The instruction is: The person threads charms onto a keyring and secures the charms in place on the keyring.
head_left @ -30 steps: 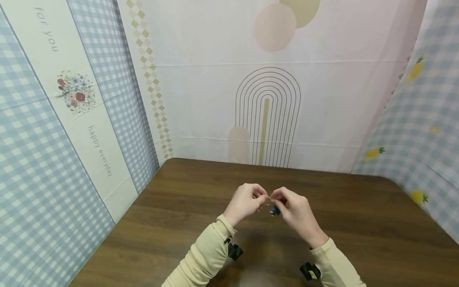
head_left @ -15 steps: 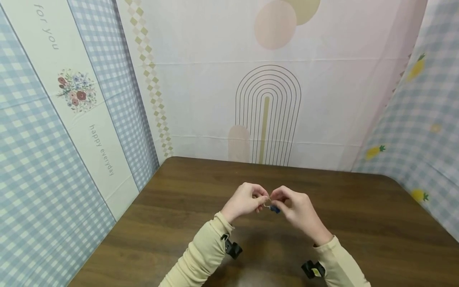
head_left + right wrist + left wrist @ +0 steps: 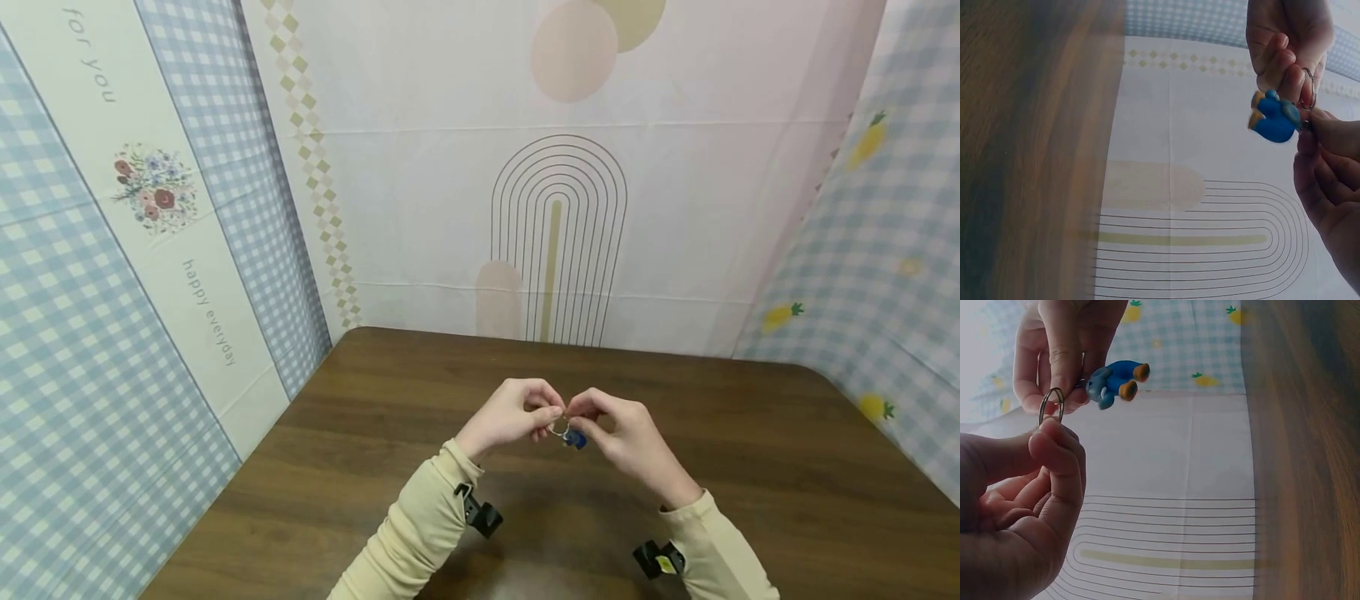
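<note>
My left hand [image 3: 510,418] and my right hand [image 3: 622,435] meet above the table's middle, fingertips almost together. Between thumb and index finger, the left hand pinches a metal split ring [image 3: 1042,412]. A small blue elephant figure [image 3: 1115,380] with orange feet hangs from this keyring, sticking out sideways in the left wrist view. My right hand pinches the join between ring and elephant, its fingertips covering that link. In the right wrist view the elephant [image 3: 1274,129] sits just beside the right fingertips, and the ring [image 3: 1314,94] spans both hands.
A dark brown wooden table [image 3: 390,392] lies below the hands. Behind it hangs a pale patterned cloth [image 3: 420,208]. Checked cloths close off the left [image 3: 67,333] and right [image 3: 847,333] sides. Black wrist cameras [image 3: 483,518] are strapped to both sleeves.
The ring has turned between the fingers and now shows as a rounder loop below them. The elephant has swung and tilted. Both hands keep their pinch, and both forearms have shifted slightly outward.
</note>
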